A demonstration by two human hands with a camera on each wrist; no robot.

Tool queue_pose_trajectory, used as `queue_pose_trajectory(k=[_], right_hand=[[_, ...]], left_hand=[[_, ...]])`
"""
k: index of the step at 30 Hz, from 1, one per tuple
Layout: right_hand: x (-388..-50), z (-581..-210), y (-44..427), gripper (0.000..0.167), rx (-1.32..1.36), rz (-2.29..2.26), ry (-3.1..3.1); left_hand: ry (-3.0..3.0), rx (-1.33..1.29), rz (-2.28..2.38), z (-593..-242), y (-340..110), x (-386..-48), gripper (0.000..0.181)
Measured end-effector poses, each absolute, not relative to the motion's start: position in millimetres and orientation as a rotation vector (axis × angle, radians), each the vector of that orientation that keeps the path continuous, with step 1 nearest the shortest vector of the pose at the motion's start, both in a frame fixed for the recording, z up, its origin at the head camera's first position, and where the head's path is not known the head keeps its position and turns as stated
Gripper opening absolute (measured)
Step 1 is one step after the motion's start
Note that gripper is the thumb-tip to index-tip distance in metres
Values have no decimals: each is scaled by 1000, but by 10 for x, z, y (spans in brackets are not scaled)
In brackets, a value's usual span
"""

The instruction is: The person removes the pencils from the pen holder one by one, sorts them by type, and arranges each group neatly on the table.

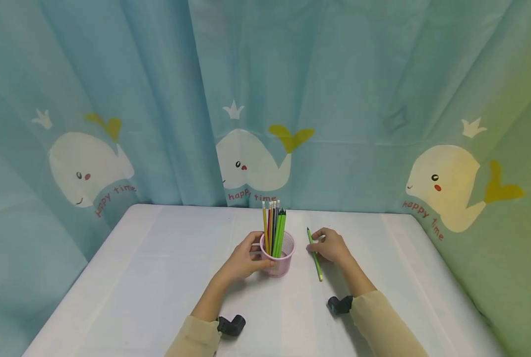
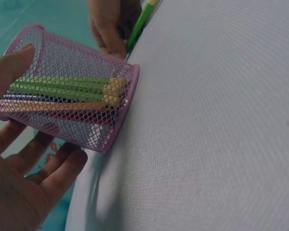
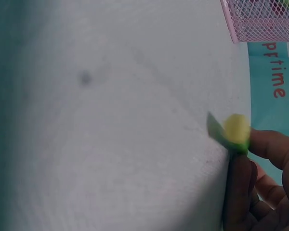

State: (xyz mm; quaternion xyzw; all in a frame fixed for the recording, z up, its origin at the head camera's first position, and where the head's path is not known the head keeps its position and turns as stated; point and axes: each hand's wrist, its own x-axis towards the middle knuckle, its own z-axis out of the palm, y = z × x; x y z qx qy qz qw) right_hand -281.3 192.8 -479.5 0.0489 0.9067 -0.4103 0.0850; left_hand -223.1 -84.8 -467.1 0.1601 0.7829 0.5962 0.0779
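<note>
A pink mesh pencil cup [image 1: 279, 267] stands upright on the white table, holding several pencils [image 1: 274, 233], some green, others yellow, red and dark. Around its left side curl the fingers and thumb of the left hand [image 1: 244, 259]; the left wrist view shows the thumb near the rim of the cup [image 2: 72, 91]. Right of the cup, the right hand [image 1: 329, 247] pinches a green pencil [image 1: 317, 265], dark tip pointing away. In the right wrist view its yellow end [image 3: 237, 129] shows beside the thumb and fingers of the right hand [image 3: 265, 183].
The white table [image 1: 158, 277] reaches back to a blue-green curtain [image 1: 359, 99] printed with whales, which also hangs along both sides. A dark device [image 1: 232, 326] is worn at the left wrist, another dark device [image 1: 340, 305] at the right.
</note>
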Motion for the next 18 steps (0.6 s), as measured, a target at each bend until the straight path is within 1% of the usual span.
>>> queue_pose_trajectory(k=[18], right_hand=[[-2790,-4721,1925,39,146,-1228,2707]], left_hand=[[2364,498,1761,-4704,-851,-2266,74]])
